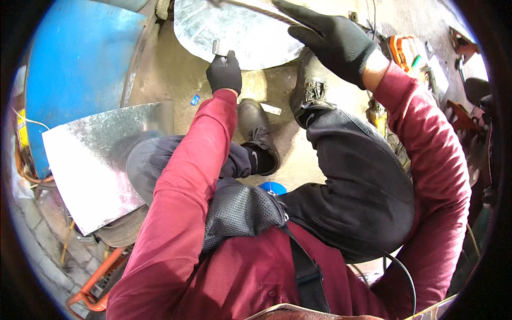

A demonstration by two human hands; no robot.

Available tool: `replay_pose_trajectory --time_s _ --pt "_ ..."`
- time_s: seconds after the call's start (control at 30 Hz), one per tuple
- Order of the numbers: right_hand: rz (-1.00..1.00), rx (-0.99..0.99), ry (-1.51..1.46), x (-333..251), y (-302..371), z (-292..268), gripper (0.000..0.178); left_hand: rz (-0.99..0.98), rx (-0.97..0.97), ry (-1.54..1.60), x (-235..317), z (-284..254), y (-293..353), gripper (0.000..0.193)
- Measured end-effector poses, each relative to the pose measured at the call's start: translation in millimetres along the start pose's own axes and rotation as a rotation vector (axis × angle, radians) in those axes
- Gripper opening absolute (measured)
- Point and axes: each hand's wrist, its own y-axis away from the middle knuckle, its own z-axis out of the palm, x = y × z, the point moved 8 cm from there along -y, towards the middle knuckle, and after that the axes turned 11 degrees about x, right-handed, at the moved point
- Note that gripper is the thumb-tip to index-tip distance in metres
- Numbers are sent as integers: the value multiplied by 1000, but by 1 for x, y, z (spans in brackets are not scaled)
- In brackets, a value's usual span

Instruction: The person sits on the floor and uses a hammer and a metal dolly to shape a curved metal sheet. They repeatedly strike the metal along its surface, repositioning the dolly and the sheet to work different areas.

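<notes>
Near the top of the head view lies a rounded sheet of shiny metal (234, 37). My left hand (224, 73), in a black glove, is closed around a small metal piece (219, 48) at the sheet's near edge; its lower part is hidden in my fist. My right hand (341, 47), also in a black glove, grips a long-handled tool (266, 10) above the sheet, its fingers and thumb along the handle. The tool points left, and its far end is cut off by the top of the picture.
A second metal sheet (101, 154) lies at left beside my knee, in front of a blue curved panel (80, 64). An orange frame (101, 274) stands at lower left. An orange-and-black object (402, 50) and a yellow tool (377, 118) lie at right. My shoes (253, 120) rest on the floor.
</notes>
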Motion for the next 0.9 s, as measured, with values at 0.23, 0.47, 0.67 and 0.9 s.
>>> replay_pose_trajectory --time_s 0.23,0.47,0.67,0.9 --pt "-79 -57 37 -2 9 17 56 -44 -58 83 -17 3 -7 37" --pt "-97 -24 -14 10 17 16 55 -67 -86 439 -1 6 1 25" --pt "-73 -62 -19 22 28 12 52 87 -189 204 16 4 -3 34" --pt "-80 -41 -109 12 22 -2 51 123 -194 -108 23 13 -6 35"
